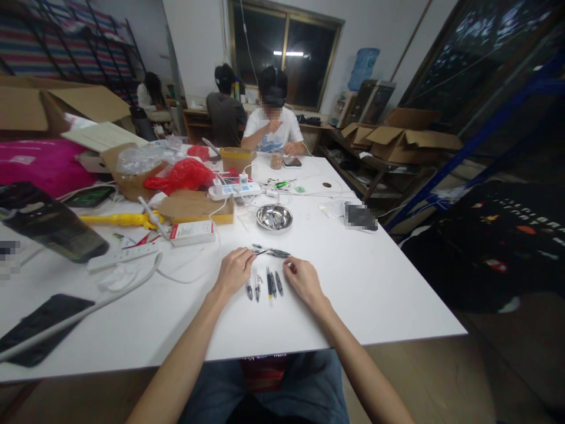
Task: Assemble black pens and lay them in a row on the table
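Both my hands rest on the white table [379, 282] near its front edge. My left hand [235, 272] is curled, its fingertips pinching the left end of a dark pen [272, 252] that lies across the table. My right hand [302, 278] is also curled, its fingertips at the pen's right end. Between my hands lie several short dark pen parts [265, 285], side by side and pointing away from me.
A small steel bowl [274, 217] stands behind the pen. Further back are a white power strip [233, 189], a brown cardboard box [194, 207], a red bag [188, 174], a yellow tool [119, 219]. Phones [42, 327] lie left. A person in a white shirt [273, 126] sits opposite.
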`<action>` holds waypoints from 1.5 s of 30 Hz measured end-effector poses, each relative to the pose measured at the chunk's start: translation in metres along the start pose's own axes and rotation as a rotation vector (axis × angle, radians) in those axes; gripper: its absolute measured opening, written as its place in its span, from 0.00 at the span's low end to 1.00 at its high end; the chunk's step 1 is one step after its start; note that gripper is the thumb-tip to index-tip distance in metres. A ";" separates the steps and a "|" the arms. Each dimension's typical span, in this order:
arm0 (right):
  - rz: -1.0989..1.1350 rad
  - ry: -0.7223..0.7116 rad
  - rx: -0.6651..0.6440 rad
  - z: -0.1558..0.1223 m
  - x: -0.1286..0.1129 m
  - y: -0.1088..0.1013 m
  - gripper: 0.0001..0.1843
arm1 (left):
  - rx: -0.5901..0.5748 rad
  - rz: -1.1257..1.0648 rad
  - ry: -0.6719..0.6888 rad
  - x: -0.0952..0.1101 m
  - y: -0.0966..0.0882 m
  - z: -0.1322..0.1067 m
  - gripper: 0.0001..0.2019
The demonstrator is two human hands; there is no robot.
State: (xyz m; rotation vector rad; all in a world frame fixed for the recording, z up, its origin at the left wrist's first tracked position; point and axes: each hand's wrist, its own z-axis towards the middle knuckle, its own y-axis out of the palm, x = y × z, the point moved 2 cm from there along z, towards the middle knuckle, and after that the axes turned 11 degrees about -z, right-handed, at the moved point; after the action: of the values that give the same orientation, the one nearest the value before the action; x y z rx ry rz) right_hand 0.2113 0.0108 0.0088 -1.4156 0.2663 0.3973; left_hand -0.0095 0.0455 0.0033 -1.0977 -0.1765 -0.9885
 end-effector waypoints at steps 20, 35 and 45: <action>1.153 0.118 -0.042 0.051 -0.011 0.015 0.21 | -0.075 -0.111 0.064 0.009 0.009 0.000 0.10; 0.910 -0.116 -0.121 0.052 -0.029 0.032 0.17 | -0.089 0.186 -0.451 0.000 -0.005 0.001 0.10; 0.686 -0.169 -0.134 0.041 -0.033 0.030 0.11 | -0.154 0.274 -0.447 -0.001 -0.001 0.001 0.10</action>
State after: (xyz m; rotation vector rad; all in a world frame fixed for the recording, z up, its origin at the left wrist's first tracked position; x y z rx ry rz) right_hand 0.1665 0.0506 0.0016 -1.3829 0.5973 1.1081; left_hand -0.0112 0.0468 0.0038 -1.4340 -0.3058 -0.5080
